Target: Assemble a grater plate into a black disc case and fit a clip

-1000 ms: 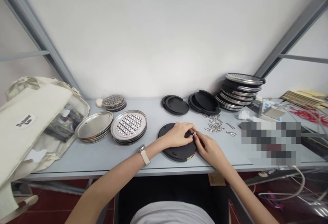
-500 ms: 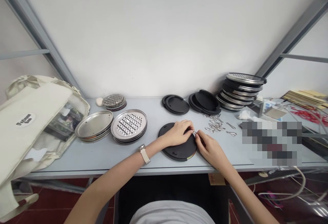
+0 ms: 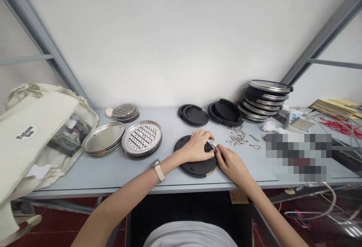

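Note:
My left hand (image 3: 199,147) lies over a round black plastic disc (image 3: 195,168) near the table's front edge, its thumb and index finger apart. A strip of coloured edge shows at the disc's lower right. At the disc's right rim, my right hand (image 3: 229,161) pinches a small wire-like metal clip (image 3: 213,144) between thumb and fingertips. The clip's lower end is hidden by those fingers. Several similar loose metal clips (image 3: 236,138) lie in a pile beyond my right hand.
On the left are stacks of round metal grater plates (image 3: 143,137) and plain metal plates (image 3: 104,138), beside a cream bag (image 3: 42,126). Black discs (image 3: 195,115) lie at the back. A tall stack of black-and-metal rounds (image 3: 264,102) stands back right, near red cords (image 3: 341,125).
My left thumb and index finger have parted from the metal clip, and more of the clip shows now. My right hand stays in place with its pinch.

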### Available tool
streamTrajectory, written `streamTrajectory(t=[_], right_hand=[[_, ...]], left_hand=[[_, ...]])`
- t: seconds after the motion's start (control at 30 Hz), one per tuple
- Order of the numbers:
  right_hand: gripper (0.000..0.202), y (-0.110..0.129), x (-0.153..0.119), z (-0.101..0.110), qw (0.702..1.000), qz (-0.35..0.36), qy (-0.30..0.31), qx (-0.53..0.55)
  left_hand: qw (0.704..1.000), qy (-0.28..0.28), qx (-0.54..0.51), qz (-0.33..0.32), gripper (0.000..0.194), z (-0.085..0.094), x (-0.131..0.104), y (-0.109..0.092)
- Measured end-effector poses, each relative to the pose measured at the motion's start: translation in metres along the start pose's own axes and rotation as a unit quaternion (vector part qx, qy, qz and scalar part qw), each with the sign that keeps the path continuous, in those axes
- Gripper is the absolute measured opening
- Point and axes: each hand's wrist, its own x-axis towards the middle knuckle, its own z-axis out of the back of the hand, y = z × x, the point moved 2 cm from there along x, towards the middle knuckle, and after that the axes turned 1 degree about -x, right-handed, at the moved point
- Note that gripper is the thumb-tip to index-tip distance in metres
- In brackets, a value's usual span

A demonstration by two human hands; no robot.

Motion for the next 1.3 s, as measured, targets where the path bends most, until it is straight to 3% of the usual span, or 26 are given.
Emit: streamTrajectory(t=[0.47,0.77,1.07,1.3], right_hand=[[0.024,-0.0006,0.0050,-0.0001,0.999,-0.008,0.044,0.026],[0.032,0.0018,0.0041,0.0040,0.998,-0.012,0.042,0.055],[0.031,0.0027,0.0030,0.0035,0.998,-0.015,0.033,0.042],[0.018,0.0030,0.0012,0.0035,0.998,-0.026,0.023,0.059]], left_hand=[[0.999,0.019,0.031,-0.029,0.021,0.0009,-0.0012,-0.0021],[0.999,0.028,0.015,-0.025,0.033,0.0041,-0.0018,-0.0066],[0.999,0.031,0.013,-0.019,0.031,0.0040,-0.0016,-0.0077],[0.999,0.033,0.027,-0.026,0.009,0.0051,-0.0009,-0.0081]])
